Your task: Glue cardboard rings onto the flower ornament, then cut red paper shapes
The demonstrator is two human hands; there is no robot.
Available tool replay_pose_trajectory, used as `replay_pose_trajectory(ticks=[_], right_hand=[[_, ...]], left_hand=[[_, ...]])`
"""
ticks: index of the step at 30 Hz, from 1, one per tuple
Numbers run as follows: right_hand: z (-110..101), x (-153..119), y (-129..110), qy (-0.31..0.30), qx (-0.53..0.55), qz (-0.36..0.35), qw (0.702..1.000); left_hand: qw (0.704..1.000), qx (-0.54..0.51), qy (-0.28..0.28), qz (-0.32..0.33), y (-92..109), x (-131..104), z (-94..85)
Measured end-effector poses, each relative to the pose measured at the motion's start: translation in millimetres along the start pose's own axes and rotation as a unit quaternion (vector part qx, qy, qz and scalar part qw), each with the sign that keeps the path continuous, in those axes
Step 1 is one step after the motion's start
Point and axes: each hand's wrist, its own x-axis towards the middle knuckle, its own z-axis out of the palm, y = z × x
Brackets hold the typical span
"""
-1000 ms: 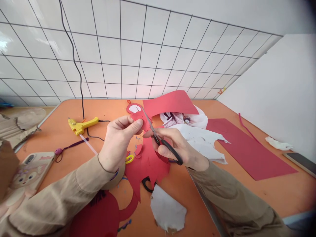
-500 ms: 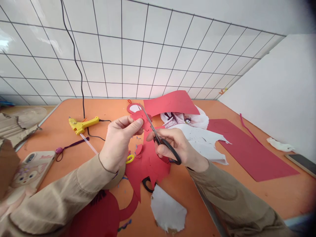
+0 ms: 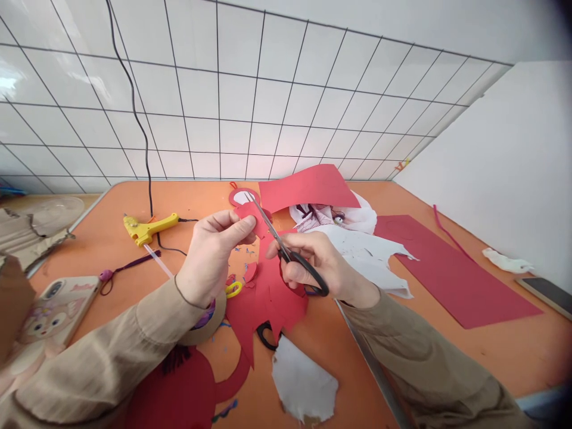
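Note:
My left hand [image 3: 218,247] pinches a small piece of red paper [image 3: 254,213] between thumb and fingers. Black-handled scissors [image 3: 292,257] are in my right hand [image 3: 319,262], fingers in the loops. Their blades point up and left against the red paper's right side, the tips just past its top edge. Behind the paper lies a red ring with a white centre [image 3: 243,196] and a small red loop. Below my hands several cut red paper scraps [image 3: 268,298] overlap, with a second black scissor handle [image 3: 263,336] poking out beneath them.
A yellow glue gun [image 3: 149,229] lies at the left, its cable running up the tiled wall. A cased phone [image 3: 53,319] rests at front left. Red sheets [image 3: 447,268], torn white paper [image 3: 366,256] and another phone [image 3: 547,295] lie to the right. A tape roll [image 3: 210,325] sits under my left forearm.
The scissor blades have drawn closer together across the red paper. The paper and my left hand have shifted slightly left.

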Motion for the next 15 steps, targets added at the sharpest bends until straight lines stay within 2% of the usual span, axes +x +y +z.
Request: replay_pose_trajectory(ticks=[9, 15], right_hand=[[-6.1, 3.3, -5.1, -0.040, -0.017, -0.061, 0.997], [-9.4, 3.8, -0.8, -0.049, -0.013, -0.087, 0.995]], left_hand=[[0.998, 0.032, -0.051, 0.006, -1.5, -1.2, -3.4], [0.997, 0.048, -0.065, 0.007, -0.2, 2.4, -5.2]])
